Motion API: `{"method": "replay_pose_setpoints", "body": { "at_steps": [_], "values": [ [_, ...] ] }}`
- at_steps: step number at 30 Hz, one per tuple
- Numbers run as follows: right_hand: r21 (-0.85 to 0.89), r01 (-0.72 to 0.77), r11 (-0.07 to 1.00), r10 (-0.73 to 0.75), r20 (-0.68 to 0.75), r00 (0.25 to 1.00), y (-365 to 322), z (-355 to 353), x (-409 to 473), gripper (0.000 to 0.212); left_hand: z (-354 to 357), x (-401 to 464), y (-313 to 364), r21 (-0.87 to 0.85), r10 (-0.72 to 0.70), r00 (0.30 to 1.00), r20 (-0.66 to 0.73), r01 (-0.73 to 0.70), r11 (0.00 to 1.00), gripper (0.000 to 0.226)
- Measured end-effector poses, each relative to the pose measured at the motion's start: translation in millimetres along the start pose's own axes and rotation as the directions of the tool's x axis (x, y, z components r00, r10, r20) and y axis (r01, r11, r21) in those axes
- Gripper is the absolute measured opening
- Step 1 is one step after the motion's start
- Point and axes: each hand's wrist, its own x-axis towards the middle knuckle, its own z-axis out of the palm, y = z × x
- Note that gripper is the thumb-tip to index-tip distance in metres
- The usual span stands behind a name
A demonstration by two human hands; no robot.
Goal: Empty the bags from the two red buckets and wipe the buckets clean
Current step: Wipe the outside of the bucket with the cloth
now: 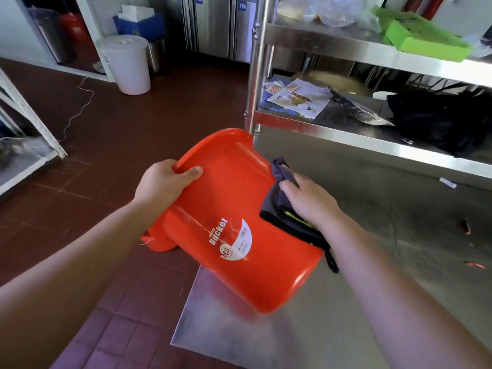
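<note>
A red bucket (234, 222) with a white "Bucket" label lies tilted on its side over the corner of a steel table (346, 302), its mouth pointing away from me. My left hand (165, 183) grips the bucket's rim. My right hand (308, 202) presses a dark grey cloth (279, 206) against the bucket's right side wall. A bit of a second red thing (159, 242) shows below the bucket on the left, mostly hidden. The bucket's inside is not visible.
A steel shelf rack (346, 129) stands behind the table, holding papers (298, 97), a black bag (439, 121) and a green tray (423, 38). A white lidded pail (127, 62) and a red container (72, 25) stand on the red tile floor at the back left.
</note>
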Motion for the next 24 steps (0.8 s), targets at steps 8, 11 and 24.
{"method": "replay_pose_setpoints", "body": {
  "at_steps": [8,11,24],
  "values": [
    [-0.505,0.259,0.823,-0.418,-0.232,0.878,11.7,42.1,-101.6,0.061,6.4,6.5,26.1,-0.027,-0.039,0.999,0.028,0.040,0.999,0.035],
    [-0.517,0.347,0.783,-0.498,-0.186,0.847,18.4,45.6,-109.1,0.059,6.4,-1.4,25.2,-0.056,-0.045,0.999,0.000,0.045,0.997,0.033],
    [-0.414,0.340,0.844,-0.384,-0.026,0.923,-22.5,26.8,-39.5,0.061,5.7,-73.9,-24.8,-0.260,-0.170,0.971,-0.170,0.122,0.958,0.035]
  ]
}}
